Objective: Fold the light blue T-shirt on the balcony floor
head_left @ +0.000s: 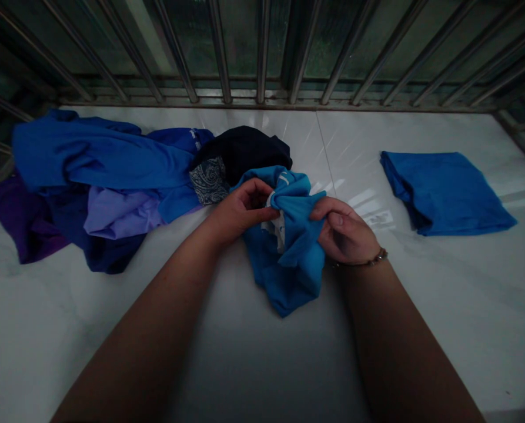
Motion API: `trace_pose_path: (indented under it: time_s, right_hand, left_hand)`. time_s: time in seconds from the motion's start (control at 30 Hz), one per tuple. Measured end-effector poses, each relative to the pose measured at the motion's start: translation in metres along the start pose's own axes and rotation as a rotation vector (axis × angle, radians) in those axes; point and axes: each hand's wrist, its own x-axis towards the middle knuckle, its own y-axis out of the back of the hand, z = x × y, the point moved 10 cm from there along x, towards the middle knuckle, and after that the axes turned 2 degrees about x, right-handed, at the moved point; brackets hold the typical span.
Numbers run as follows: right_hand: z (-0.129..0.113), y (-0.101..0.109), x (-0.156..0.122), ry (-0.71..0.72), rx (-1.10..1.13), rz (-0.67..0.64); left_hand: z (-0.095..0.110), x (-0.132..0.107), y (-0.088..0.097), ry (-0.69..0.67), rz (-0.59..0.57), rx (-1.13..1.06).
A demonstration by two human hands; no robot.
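A crumpled bright blue garment (pixel 288 282) with some white print hangs and bunches between my two hands, above the pale tiled surface. My left hand (pixel 244 208) pinches its upper part between thumb and fingers, where a whitish patterned piece (pixel 271 229) shows. On the other side my right hand (pixel 345 229), with a bracelet at the wrist, grips an edge of the same garment, its fingers curled. Just behind lies a dark navy cloth (pixel 248 150) with a paisley patch (pixel 209 181). What kind of garment I hold cannot be made out.
To the left is a loose heap of clothes: a blue garment (pixel 103 153), a lilac one (pixel 121 211) and a purple one (pixel 28 217). A folded blue garment (pixel 451 194) lies flat at the right. Metal bars (pixel 262 53) run along the back edge.
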Motion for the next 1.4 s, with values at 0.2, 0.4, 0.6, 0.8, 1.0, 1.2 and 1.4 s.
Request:
trace_pose_path:
  time_s: [0.2,0.4,0.6,0.8,1.0,1.2,1.4]
  right_hand:
    - [-0.008,-0.007,0.006,0.018,0.030,0.028]
    - [-0.010,-0.002,0.006,0.018,0.031,0.122]
    - [-0.019,0.018,0.003,0.073,-0.017,0.286]
    - [-0.020,0.029,0.004,0.093,-0.055,0.372]
    - [-0.022,0.027,0.002,0.126,0.011,0.345]
    - [-0.053,0.044,-0.005,0.322,0.400,0.088]
    - [-0.056,0.073,-0.013,0.370,0.371,0.385]
  left_hand:
    - [0.000,-0.002,0.002,-0.030,0.036,-0.086]
    - [0.007,-0.005,-0.003,-0.030,0.027,-0.205]
    - [0.008,-0.007,-0.001,-0.005,0.049,-0.286]
    - [0.018,-0.010,-0.001,-0.050,0.048,-0.336]
    - [0.016,-0.011,0.003,-0.042,0.075,-0.352]
    - [0.026,-0.014,0.014,-0.100,0.160,-0.389]
    - [0.026,-0.017,0.035,-0.162,0.305,-0.396]
